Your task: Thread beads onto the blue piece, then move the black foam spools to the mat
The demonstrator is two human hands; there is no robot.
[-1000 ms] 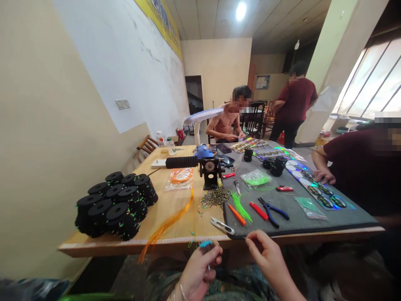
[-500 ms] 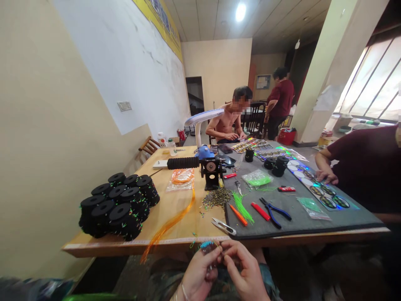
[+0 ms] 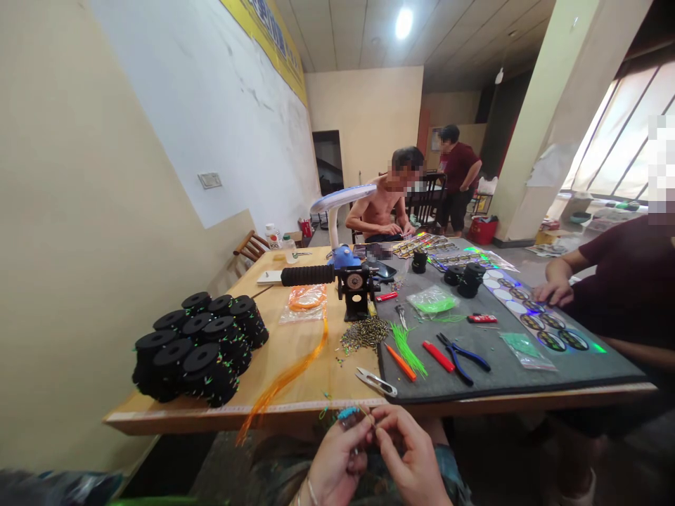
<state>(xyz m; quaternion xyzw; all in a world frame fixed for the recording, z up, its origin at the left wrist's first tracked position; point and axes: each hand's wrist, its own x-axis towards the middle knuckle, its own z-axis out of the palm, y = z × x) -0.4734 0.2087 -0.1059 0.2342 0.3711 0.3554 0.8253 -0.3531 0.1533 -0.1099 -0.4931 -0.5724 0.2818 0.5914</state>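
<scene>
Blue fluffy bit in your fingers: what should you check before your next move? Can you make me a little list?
1. Both hands on the blue-tufted piece: ok, left hand and right hand are together at it.
2. Firm grip on it: cannot tell, fingers hide it.
3. Thread snips close by: ok, on the table just ahead of the hands.
4. Blue-handled pliers ready: ok, lying on the grey mat.
5. Orange fibres kept on the table: not ok, they hang over the edge.
</scene>
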